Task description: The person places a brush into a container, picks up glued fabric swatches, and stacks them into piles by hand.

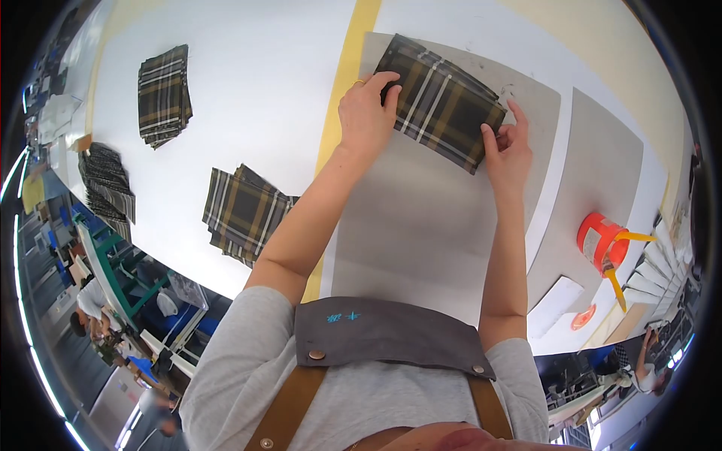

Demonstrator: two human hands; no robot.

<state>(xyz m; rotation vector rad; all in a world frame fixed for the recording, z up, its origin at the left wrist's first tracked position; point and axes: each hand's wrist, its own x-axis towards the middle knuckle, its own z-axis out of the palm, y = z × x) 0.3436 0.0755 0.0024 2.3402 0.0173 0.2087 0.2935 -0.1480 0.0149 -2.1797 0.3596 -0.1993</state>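
Observation:
A stack of dark plaid fabric pieces [440,101] lies at a slant over the grey board [421,225]. My left hand [366,113] grips the stack's left edge between thumb and curled fingers. At the lower right corner, my right hand [508,154] holds the same stack, thumb on top and index finger stretched along the side. Two more piles of plaid fabric pieces rest on the white table: a neat pile [164,96] at the far left, and a fanned pile [244,214] partly hidden by my left forearm.
On the right, a red tub [598,234] has yellow-handled brushes in it, beside a white paper [555,307] and a second grey board [594,158]. A yellow strip [342,98] crosses the table. Striped fabric [105,184] hangs at the left edge. People work beyond.

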